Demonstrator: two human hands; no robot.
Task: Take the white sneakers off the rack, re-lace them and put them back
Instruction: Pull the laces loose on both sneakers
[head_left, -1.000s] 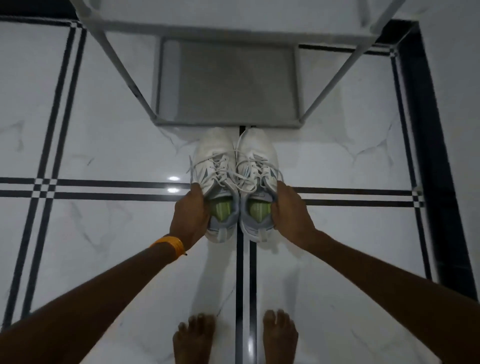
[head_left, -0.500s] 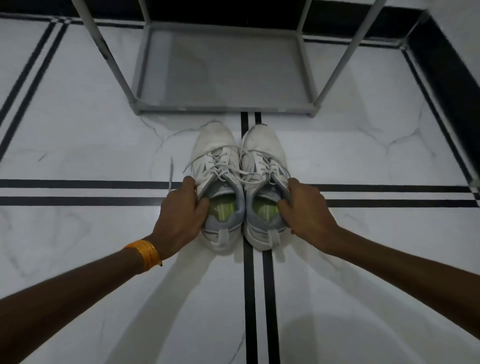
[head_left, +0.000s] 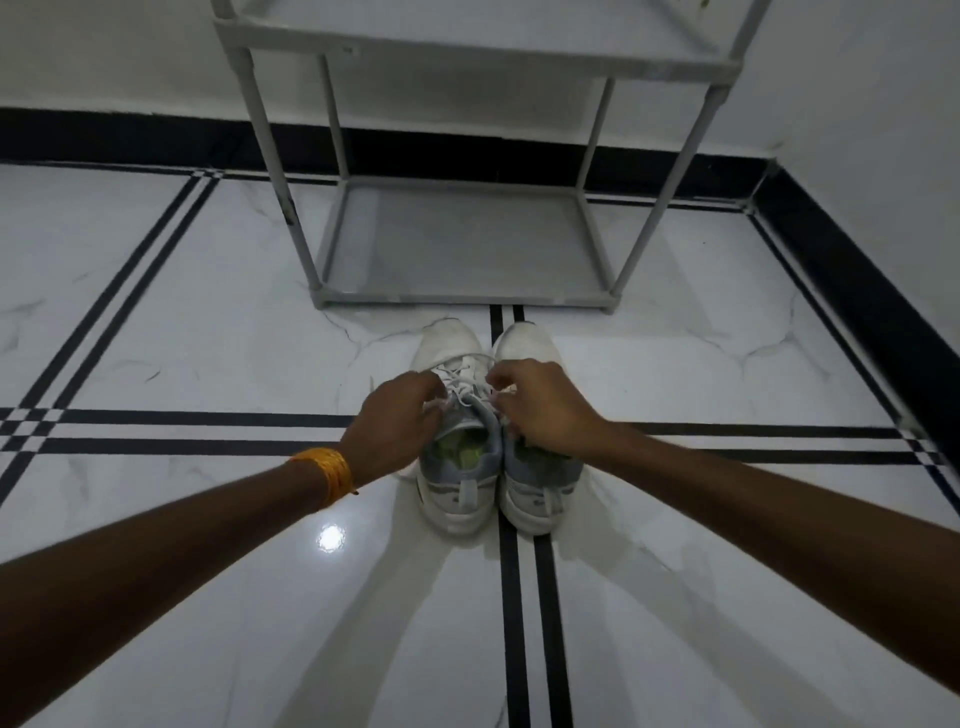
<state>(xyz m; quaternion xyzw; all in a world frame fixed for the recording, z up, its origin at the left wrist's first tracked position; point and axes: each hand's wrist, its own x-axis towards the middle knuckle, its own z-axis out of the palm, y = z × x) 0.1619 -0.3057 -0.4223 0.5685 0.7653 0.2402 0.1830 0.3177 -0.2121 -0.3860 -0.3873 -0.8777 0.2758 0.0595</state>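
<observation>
**Both hands at the laces of the left sneaker, pair on the floor before the rack**

Nearest the camera, two bare forearms reach forward over the white marble floor (head_left: 156, 597), which is crossed by paired black lines and shows a small bright reflection near the left arm. An orange band (head_left: 327, 475) circles the left wrist.

The white sneakers (head_left: 488, 457) stand side by side on the floor, touching each other, heels toward the camera and toes toward the rack. Their collars are grey and the insoles yellow-green.

The left hand (head_left: 395, 426) sits over the outer side of the left sneaker, its fingers curled, the grip pinched together on a white lace (head_left: 457, 384). The right hand (head_left: 540, 405) lies across the top of the right sneaker and reaches toward the same lacing; its fingertips are bent in at a lace end, but whether that grip is fully clamped on it I cannot tell. Loose lace loops lie between the two hands.

Just beyond the toes stands the grey shoe rack (head_left: 467, 244), its bottom shelf bare. A black skirting (head_left: 156, 140) runs along the wall behind.
</observation>
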